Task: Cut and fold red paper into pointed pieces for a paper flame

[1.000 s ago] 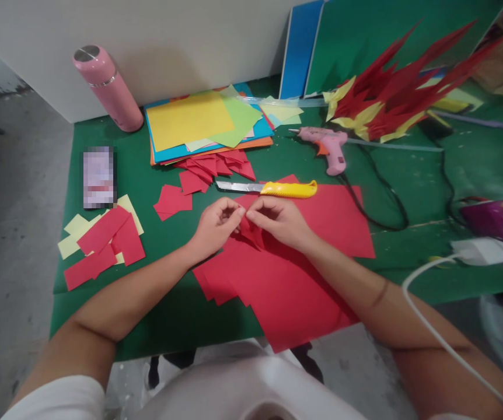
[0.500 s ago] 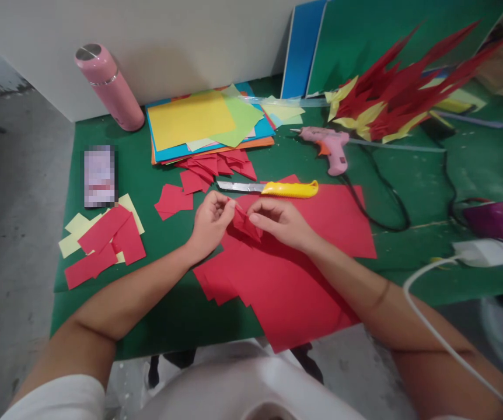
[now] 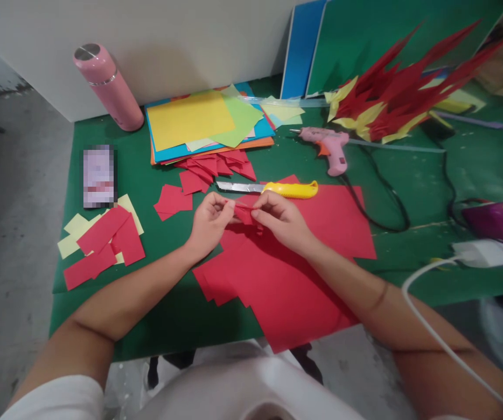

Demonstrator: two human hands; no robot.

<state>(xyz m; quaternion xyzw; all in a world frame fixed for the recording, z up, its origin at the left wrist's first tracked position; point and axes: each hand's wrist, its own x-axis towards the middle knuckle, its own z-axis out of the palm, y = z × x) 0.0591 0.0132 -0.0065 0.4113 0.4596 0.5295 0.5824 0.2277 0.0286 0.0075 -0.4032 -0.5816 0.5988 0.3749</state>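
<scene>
A small folded piece of red paper is pinched between my two hands, above larger red sheets. My left hand grips its left end with thumb and fingers. At the right end, my right hand has thumb and forefinger closed on the same piece. Part of the fold is hidden by my fingers. Just beyond my hands lies a box cutter with a yellow handle and its blade out to the left. Small red paper pieces are heaped behind and to the left of it.
A pink hot glue gun with a black cord lies at the back right, near a red and yellow paper flame shape. Coloured sheets, a pink flask, a blurred phone and paper strips are on the left.
The folded red paper has tilted upward and now looks flatter between my fingers. My right fingers have shifted slightly up. The things on the table have stayed put.
</scene>
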